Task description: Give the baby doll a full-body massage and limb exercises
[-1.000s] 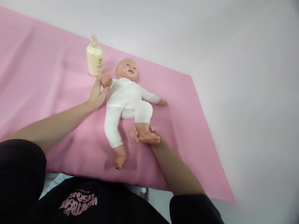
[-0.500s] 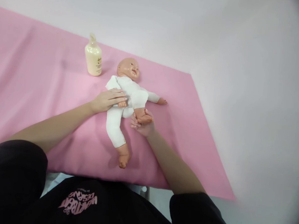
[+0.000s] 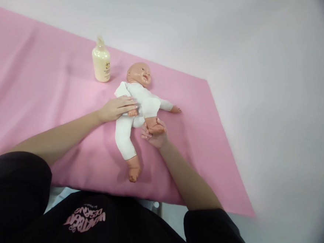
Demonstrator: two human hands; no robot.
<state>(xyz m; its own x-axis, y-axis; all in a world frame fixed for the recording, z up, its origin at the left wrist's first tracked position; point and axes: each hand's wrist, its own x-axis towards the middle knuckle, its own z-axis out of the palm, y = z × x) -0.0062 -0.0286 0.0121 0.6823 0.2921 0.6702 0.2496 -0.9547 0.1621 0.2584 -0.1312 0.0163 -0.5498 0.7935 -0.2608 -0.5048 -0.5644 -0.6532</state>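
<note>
Head cam: bald, hard-skinned baby doll in a white fabric bodysuit (image 3: 138, 90) lies on its back on a smooth pink sheet (image 3: 58, 55), head away from the wearer, face turned to the right. Left hand (image 3: 117, 109) lies across the doll's arm over its belly, fingers straight, near one another; 1 small doll hand (image 3: 133, 113) pokes out below them. Thumb hidden, can't tell if it's gripping. Right hand (image 3: 161, 139) has fingers wrapped around the ankle of the doll's bent leg (image 3: 151, 107), knee up toward the belly. Other leg (image 3: 124, 137) extends toward the wearer; other arm (image 3: 165, 105) sticks out right. Cream-yellow glossy pump bottle (image 3: 102, 65) stands upright on the sheet, left of the doll's head, apart from it. Wearer's in a black T-shirt with pink lettering (image 3: 121, 222).
</note>
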